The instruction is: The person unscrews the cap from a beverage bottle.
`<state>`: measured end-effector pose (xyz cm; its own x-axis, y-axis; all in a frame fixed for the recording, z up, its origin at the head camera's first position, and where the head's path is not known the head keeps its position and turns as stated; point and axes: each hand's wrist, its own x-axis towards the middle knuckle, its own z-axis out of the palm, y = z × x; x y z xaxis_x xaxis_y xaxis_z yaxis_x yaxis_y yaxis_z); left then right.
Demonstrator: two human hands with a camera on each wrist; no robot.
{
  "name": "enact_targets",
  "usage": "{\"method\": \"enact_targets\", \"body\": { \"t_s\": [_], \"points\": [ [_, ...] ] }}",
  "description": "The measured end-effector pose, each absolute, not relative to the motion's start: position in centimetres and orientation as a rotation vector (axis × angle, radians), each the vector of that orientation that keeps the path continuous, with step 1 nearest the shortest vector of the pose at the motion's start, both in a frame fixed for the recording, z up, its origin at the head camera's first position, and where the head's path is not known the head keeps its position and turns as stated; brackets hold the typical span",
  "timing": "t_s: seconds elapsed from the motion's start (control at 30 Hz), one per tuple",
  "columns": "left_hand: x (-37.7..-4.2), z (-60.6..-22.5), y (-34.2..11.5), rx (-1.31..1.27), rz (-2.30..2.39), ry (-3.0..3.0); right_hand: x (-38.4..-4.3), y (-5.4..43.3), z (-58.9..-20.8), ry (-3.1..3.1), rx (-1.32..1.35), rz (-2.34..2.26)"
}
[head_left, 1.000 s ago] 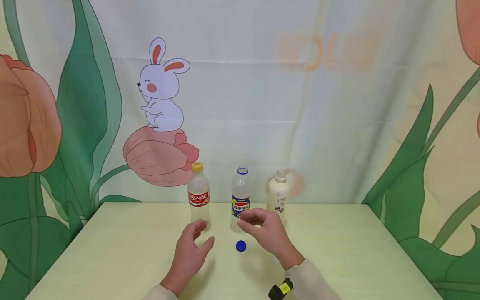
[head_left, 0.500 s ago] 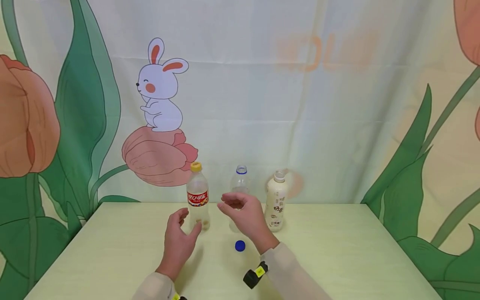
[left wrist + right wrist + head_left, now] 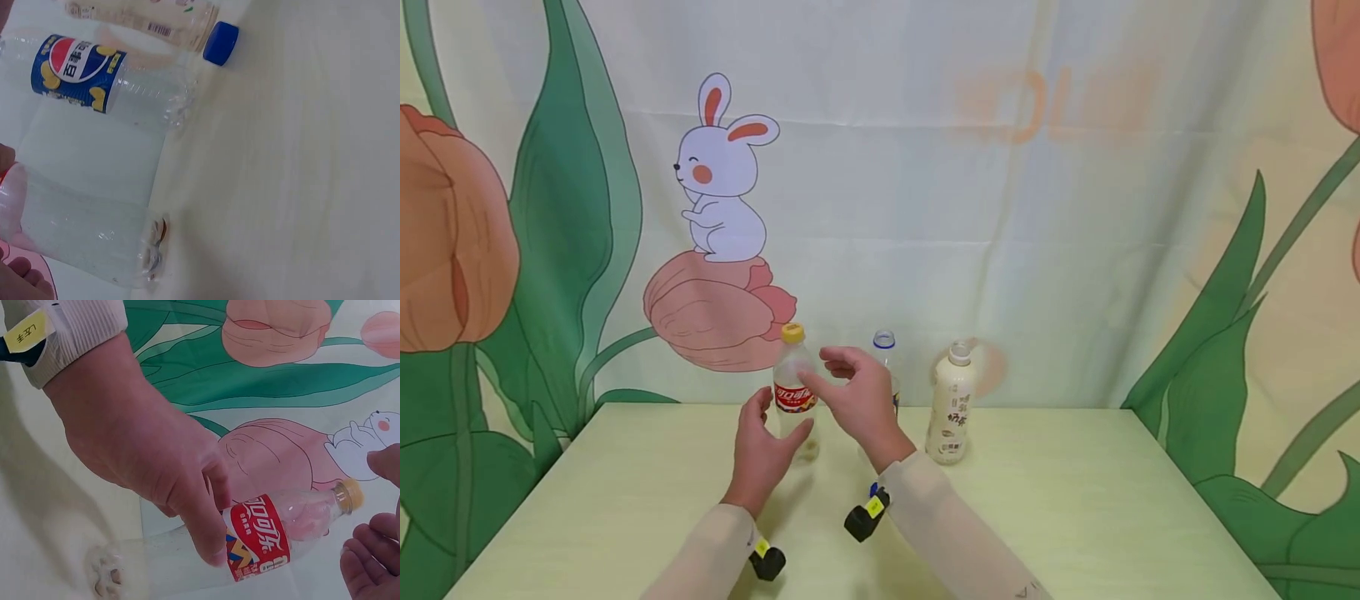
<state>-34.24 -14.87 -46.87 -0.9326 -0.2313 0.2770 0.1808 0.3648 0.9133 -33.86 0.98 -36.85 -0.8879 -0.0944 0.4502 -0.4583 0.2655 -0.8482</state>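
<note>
A clear cola bottle (image 3: 794,398) with a red label and yellow cap (image 3: 793,332) stands upright at the table's back. My left hand (image 3: 760,454) is at its lower left, fingers and thumb curved and parted, the thumb overlapping the bottle. In the right wrist view, that thumb lies over the edge of the red label (image 3: 257,537). My right hand (image 3: 861,400) is raised right of the bottle, thumb and fingers spread near its shoulder, holding nothing. Behind it stands an uncapped bottle with a blue neck ring (image 3: 884,342); its blue label (image 3: 78,72) shows in the left wrist view.
A cream-coloured bottle (image 3: 951,408) with an open mouth stands on the right. A loose blue cap (image 3: 221,43) lies on the pale table (image 3: 1075,500), mostly hidden behind the right wrist's camera in the head view. A printed curtain (image 3: 1075,250) hangs behind the table.
My right hand has moved left and up, from the blue-labelled bottle to beside the cola bottle. The left hand has shifted left and up to the cola bottle. The bottles stand where they were.
</note>
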Motion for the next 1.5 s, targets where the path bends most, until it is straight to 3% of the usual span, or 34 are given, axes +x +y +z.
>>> {"method": "enact_targets", "body": {
  "t_s": [0.73, 1.5],
  "points": [
    [-36.8, -46.5, -14.9, -0.001, -1.702, -2.279, -37.3, -3.6, -33.8, -2.184, 0.426, 1.643],
    [-37.1, -47.0, -14.4, 0.086, -1.662, -2.305, -38.0, -2.8, -33.3, -2.36, 0.398, 1.609]
  ]
}}
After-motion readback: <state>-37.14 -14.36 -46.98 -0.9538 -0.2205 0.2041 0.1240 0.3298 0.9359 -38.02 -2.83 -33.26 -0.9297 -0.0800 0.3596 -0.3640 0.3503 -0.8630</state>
